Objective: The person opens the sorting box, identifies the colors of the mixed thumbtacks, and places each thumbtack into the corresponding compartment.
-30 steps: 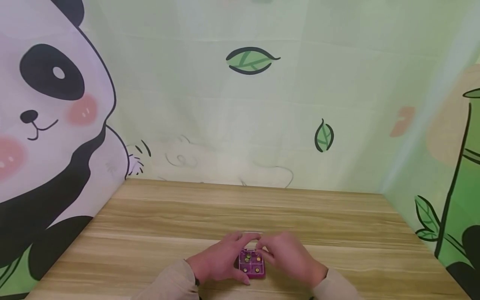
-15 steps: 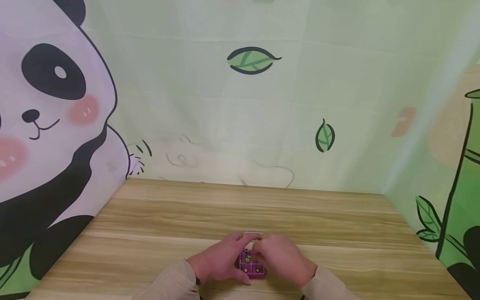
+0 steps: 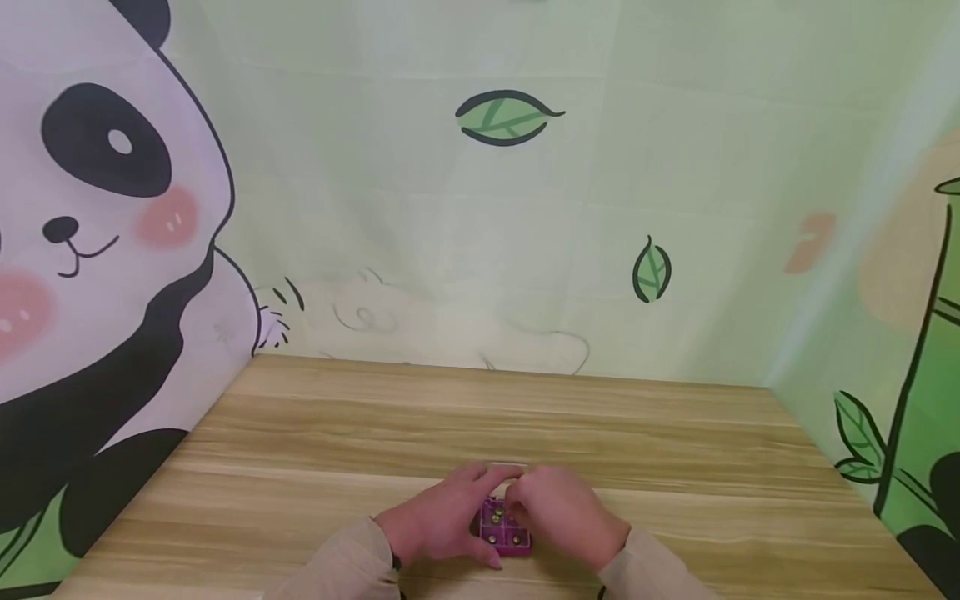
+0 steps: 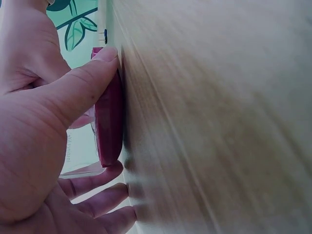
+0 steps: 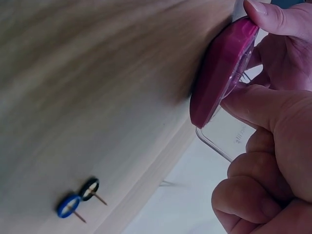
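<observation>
A small purple box (image 3: 514, 551) with compartments lies on the table, its clear lid (image 5: 220, 127) swung open on the far side. Small yellowish round pieces (image 3: 496, 517) show in several compartments. My left hand (image 3: 442, 517) grips the box from the left, its thumb (image 4: 80, 90) along the near wall. From the right, my right hand (image 3: 566, 517) reaches over the box with its thumb and index finger at the compartments and the other fingers curled. Those fingertips are hidden, so whether they pinch anything does not show.
On the table in the right wrist view lie a blue thumbtack (image 5: 68, 205) and a black thumbtack (image 5: 89, 189), points up. A wood-grain table (image 3: 337, 417) extends to a cloth backdrop (image 3: 390, 208) printed with a panda and leaves.
The right hand has moved a little left and lower, now covering the right far compartment, where a yellowish piece showed a second ago. The left hand and the box have stayed put.
</observation>
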Action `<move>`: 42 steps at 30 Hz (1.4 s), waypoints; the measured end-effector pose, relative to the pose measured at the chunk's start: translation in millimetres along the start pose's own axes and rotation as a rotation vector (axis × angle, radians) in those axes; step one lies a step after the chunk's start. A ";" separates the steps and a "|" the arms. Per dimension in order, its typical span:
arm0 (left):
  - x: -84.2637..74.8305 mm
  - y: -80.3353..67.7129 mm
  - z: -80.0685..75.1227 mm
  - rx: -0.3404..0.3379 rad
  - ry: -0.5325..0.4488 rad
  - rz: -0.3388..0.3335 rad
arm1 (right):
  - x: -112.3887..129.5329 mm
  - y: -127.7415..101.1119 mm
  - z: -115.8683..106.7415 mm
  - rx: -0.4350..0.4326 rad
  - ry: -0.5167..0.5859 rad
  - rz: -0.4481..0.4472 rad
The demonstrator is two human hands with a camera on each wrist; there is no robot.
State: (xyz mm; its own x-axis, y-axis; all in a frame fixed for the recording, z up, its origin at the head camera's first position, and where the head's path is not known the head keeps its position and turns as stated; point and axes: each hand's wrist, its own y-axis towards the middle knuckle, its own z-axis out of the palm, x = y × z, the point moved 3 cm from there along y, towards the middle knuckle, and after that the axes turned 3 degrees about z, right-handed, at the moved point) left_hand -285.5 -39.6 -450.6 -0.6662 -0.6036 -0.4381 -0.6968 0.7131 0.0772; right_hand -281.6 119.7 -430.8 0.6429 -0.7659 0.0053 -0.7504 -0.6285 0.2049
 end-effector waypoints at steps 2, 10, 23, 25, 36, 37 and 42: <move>0.7 0.1 0.4 0.001 -0.003 -0.001 | -0.7 0.1 0.0 0.003 0.013 0.001; 1.2 -0.4 0.7 0.022 -0.032 -0.025 | -14.8 -12.5 -11.1 -0.005 0.164 0.020; 1.9 -0.6 0.9 0.034 -0.044 -0.042 | -46.9 -50.4 -24.2 0.162 0.151 0.151; 1.5 -0.5 0.3 0.035 -0.047 -0.045 | -49.8 -55.6 -24.6 0.166 0.150 0.141; 0.6 -0.5 -1.0 0.031 -0.055 -0.055 | -55.6 -64.7 -19.4 0.166 0.171 0.126; 0.7 -0.5 -0.8 0.030 -0.056 -0.055 | -55.6 -64.5 -18.5 0.164 0.173 0.121; 1.2 -0.9 0.2 0.028 -0.057 -0.050 | -54.8 -63.8 -14.8 0.145 0.174 0.095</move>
State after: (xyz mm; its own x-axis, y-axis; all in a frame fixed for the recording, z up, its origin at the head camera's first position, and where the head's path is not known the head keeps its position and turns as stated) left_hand -285.6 -40.8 -451.4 -0.6143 -0.6178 -0.4908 -0.7205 0.6928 0.0298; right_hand -266.7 203.8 -429.7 0.5760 -0.7955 0.1884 -0.8148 -0.5774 0.0531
